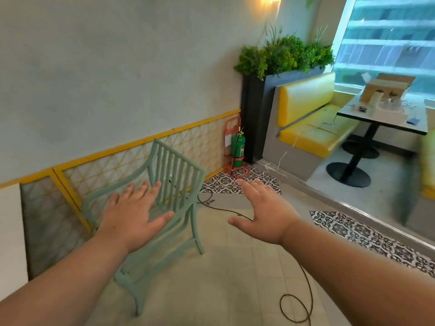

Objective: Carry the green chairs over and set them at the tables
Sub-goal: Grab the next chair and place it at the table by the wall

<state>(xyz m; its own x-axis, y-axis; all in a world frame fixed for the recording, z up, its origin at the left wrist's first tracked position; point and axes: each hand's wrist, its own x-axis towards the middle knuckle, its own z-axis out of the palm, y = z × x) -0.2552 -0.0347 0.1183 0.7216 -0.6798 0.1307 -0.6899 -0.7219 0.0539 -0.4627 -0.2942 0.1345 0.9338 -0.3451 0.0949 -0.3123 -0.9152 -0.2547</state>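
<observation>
Reaching forward, you hold your left hand [135,214] and right hand [263,214] wide, fingers straight, gripping nothing; the green chair [162,203] stands by the wall, below your left hand.

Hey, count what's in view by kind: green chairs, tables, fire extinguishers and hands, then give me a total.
Green chair: 1
Table: 1
Extinguisher: 1
Hands: 2, left hand and right hand
Total: 5
</observation>
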